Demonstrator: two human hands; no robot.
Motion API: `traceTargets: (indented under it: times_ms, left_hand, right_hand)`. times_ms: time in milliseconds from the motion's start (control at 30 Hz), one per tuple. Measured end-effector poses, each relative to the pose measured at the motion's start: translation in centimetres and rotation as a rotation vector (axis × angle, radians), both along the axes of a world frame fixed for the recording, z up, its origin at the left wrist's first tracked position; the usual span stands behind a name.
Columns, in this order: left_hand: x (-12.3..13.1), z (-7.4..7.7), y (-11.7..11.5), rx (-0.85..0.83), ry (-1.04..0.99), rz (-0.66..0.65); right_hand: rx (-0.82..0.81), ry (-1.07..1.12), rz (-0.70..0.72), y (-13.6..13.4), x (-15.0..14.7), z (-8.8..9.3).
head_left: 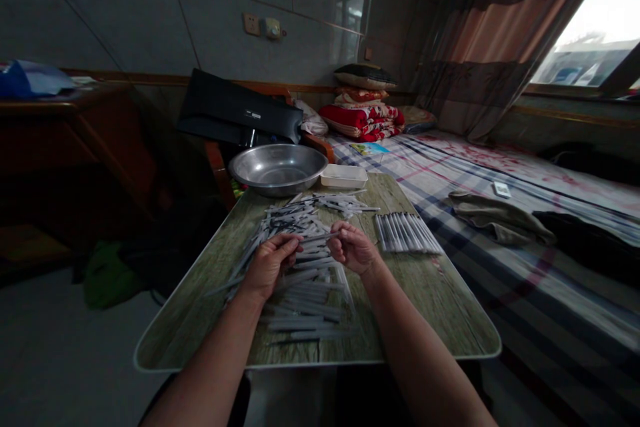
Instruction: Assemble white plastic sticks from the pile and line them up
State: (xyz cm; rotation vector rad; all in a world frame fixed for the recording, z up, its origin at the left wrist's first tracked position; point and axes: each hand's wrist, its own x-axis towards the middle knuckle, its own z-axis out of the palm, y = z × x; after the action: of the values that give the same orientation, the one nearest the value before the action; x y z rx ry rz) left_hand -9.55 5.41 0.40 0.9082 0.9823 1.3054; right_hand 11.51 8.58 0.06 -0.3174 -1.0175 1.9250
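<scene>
Head view: I see pale tubes (313, 313) lying towards the near edge of the tabletop (425, 320), and one slim pen piece (317, 237) held level beyond them.
My left hand (273, 260) pinches its left end and my right hand (354, 250) its right end, so the piece bridges them above the tabletop's middle; by the right edge I have a neat row of dark-tipped pens (407, 233), past the hands a loose heap (295, 217) of similar pieces, then a metal basin (280, 170) at the far left corner beside a white tray (345, 177).
</scene>
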Motion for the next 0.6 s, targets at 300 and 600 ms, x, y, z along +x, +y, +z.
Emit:
traceTargets:
  times_ms: [300, 600]
  left_hand:
    - [0.5, 0.8, -1.1, -0.005, 0.215, -0.279]
    - [0.4, 1.4, -0.3, 0.107, -0.018, 0.107]
  right_hand:
    - [-0.004, 0.008, -0.077, 0.2, 0.8, 0.4]
    - [0.407, -1.186, -0.574, 4.7, -1.7, -0.1]
